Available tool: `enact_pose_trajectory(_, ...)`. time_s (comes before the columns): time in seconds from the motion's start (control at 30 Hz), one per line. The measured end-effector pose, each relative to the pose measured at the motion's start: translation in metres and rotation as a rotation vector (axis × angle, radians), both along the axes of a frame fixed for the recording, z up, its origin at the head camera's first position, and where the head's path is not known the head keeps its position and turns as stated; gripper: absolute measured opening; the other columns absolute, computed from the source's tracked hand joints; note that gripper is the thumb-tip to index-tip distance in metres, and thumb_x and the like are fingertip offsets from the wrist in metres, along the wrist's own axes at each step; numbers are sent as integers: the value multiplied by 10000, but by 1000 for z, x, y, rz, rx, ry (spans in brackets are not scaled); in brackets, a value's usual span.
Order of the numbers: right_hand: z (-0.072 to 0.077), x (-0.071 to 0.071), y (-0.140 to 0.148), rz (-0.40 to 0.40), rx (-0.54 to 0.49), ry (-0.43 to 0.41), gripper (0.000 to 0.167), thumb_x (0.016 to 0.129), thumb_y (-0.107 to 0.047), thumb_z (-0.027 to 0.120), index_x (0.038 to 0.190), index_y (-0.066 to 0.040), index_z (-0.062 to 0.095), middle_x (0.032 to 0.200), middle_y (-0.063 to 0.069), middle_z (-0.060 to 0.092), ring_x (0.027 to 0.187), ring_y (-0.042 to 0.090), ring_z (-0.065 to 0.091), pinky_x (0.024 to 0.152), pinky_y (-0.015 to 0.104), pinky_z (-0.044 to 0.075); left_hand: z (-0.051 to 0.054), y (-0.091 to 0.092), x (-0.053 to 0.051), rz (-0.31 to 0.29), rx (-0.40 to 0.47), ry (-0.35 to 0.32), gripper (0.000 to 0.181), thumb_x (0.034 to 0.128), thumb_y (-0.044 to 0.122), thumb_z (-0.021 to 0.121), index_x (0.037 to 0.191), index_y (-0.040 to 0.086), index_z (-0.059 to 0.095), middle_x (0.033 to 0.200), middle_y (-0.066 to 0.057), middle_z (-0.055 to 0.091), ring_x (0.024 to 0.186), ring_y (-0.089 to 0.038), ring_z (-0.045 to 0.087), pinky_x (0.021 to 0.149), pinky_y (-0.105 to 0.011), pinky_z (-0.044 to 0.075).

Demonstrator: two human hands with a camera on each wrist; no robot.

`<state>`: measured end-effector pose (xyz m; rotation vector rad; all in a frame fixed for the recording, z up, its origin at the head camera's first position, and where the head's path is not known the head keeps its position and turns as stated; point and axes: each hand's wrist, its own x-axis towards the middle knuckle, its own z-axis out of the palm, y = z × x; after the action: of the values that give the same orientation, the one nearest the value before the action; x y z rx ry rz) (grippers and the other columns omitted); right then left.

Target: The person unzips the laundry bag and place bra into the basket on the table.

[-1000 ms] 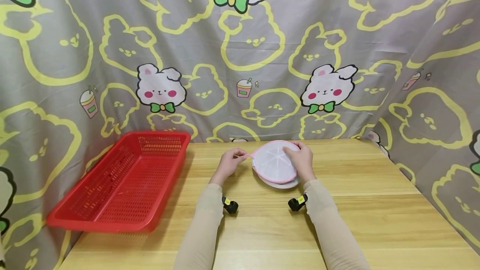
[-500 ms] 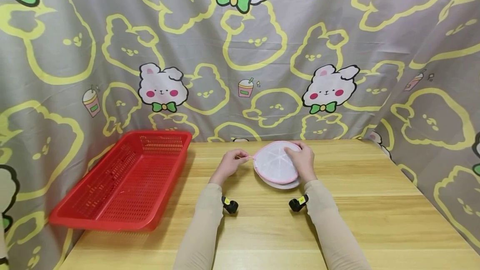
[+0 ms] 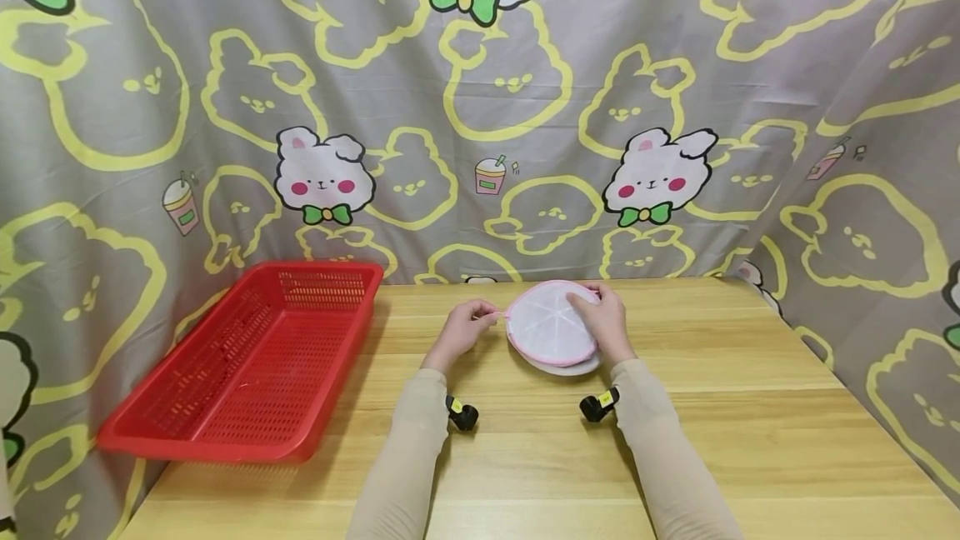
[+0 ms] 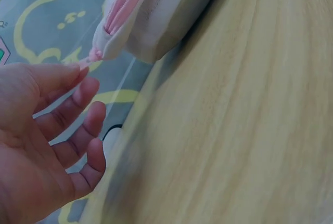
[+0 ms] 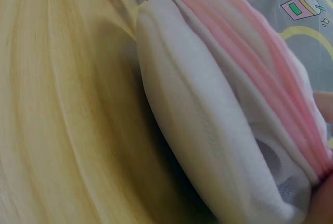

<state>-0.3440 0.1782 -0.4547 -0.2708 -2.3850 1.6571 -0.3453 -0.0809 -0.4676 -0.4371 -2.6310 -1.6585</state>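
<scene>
A round white mesh laundry bag [image 3: 553, 330] with pink edging stands on the table in the head view, between both hands. At its left end, my left hand [image 3: 467, 330] pinches the small pink zip pull [image 4: 86, 64] between thumb and forefinger. The other left fingers are loosely bent, apart from the bag. On the right side my right hand [image 3: 604, 325] grips the bag, thumb on its upper face and fingers behind the rim. The pink zip [image 5: 250, 68] runs along the bag's edge in the right wrist view; most of the right hand is out of that view.
A red perforated plastic basket [image 3: 213, 450] stands on the left of the wooden table [image 3: 750, 432]. A grey curtain [image 3: 420, 107] with cartoon prints hangs behind the table and along its sides. Small black cameras [image 3: 463, 415] sit at both wrists.
</scene>
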Motion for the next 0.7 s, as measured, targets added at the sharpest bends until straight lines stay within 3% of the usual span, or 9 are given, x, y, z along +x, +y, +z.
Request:
enact_pose_trajectory(0.2,0,0,1,19,14,-9,449,881,-279,691,1248,-46,575,1195,170,583,1059,274,532,924,359,438,-3,0,0,-5,-21,-54,185,985,220,578,1042,84,691,1011,-184,679,863,-322,611,630,-241,448)
enact_pose_trajectory(0.43,-2,-2,4,44,25,-7,452,895,-281,677,1257,-38,559,1227,170,567,1098,276,513,965,376,418,-5,1,0,-12,-28,-73,180,979,195,585,1054,62,681,972,-216,649,749,-250,588,531,-231,424)
enact_pose_trajectory(0.7,-1,-2,7,65,48,2,460,885,-285,683,1253,-32,572,1208,182,567,1096,289,504,964,381,404,-5,2,1,-10,-25,-89,149,967,154,596,1049,65,683,959,-196,649,714,-225,584,511,-220,406)
